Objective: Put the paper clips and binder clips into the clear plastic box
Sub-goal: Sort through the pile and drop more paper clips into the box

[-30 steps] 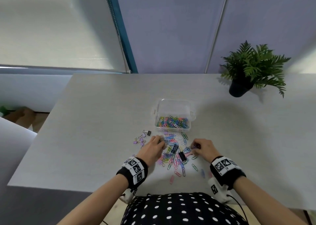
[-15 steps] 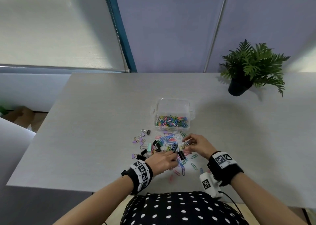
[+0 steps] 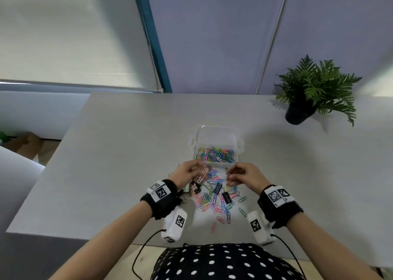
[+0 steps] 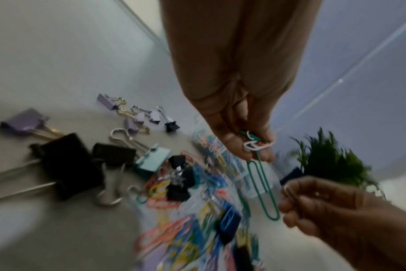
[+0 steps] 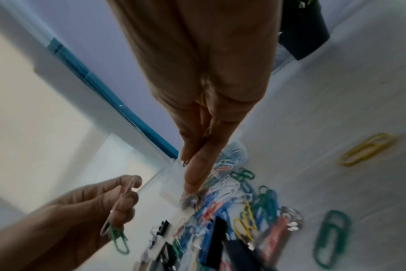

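The clear plastic box [image 3: 215, 134] stands open mid-table with several coloured paper clips inside. Just short of its near wall, my left hand [image 3: 198, 172] pinches a few paper clips [image 4: 257, 144]: a green one hangs down beside white and pink ones. To the right, my right hand [image 3: 229, 175] has thumb and fingers pressed together on a thin paper clip [image 5: 184, 162], which barely shows. Below both hands lies a loose pile of paper clips [image 3: 214, 199] with black binder clips [image 3: 226, 197] in it. Purple, black and mint binder clips [image 4: 153, 161] lie left of the pile.
A potted fern [image 3: 314, 94] stands at the table's back right. The grey table [image 3: 106, 162] ends close to my body, and a few stray paper clips [image 3: 242, 211] lie near that edge. Wrist-camera cables hang off the front.
Both hands have left the pile and risen toward the box's near wall. The left hand, at the pile's near side half a second ago, now carries paper clips.
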Motion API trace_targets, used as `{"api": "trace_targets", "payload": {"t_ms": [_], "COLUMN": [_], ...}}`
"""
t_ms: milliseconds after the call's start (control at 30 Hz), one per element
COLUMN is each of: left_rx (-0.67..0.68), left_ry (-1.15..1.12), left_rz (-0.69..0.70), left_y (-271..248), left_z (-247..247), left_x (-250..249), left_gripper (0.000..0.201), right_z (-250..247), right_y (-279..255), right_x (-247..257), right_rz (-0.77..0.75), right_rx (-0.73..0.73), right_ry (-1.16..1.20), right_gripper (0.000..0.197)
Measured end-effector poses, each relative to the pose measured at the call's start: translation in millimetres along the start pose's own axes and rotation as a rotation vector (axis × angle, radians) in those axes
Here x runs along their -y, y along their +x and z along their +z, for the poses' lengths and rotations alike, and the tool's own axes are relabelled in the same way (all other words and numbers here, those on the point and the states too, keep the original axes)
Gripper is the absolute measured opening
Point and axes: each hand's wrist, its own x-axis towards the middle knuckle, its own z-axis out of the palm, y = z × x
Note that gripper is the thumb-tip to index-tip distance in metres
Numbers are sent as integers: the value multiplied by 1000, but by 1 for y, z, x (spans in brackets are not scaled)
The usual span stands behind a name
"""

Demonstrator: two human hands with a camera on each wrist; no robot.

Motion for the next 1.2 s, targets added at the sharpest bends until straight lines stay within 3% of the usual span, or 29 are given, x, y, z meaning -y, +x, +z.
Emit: {"api": "trace_targets", "payload": {"t_ms": [133, 300, 400, 500, 600, 733, 933, 1000, 1100, 1200], "left_rx": [2, -49, -58, -79, -103, -83, -68, -1, 199, 426], "left_ry": [-190, -194, -98, 63, 125, 71, 347, 423, 660, 921], "left_rz": [-42, -11, 9, 14, -41, -121, 74, 123, 218, 379], "left_y": [15, 41, 57, 74, 81, 75, 36, 14, -19, -41], "left_z": [-11, -17, -22, -25, -24, -26, -35, -29, -9, 15], "left_x": [-16, -32, -37, -39, -38, -34, -25, -22, -9, 13], "left_gripper": [14, 23, 18, 16, 28, 42, 31, 28, 27, 29], "right_z": [-5, -11, -11, -6, -2, -3, -14, -19, -23, -20], "right_y": [19, 45, 58, 65, 64, 56, 17, -3, -32, -56], "right_x": [14, 34, 39, 40, 41, 42, 29, 13, -20, -54], "right_rz": [11, 12, 24, 58, 69, 53, -82, -81, -26, 150], "right_rx": [-33, -154, -181, -160, -125, -104, -116, -57, 49, 108], "right_ry": [162, 347, 193, -139, -344, -448, -447, -525, -827, -1093], "right_gripper": [15, 20, 19, 29, 33, 32, 22, 19, 13, 32]}}
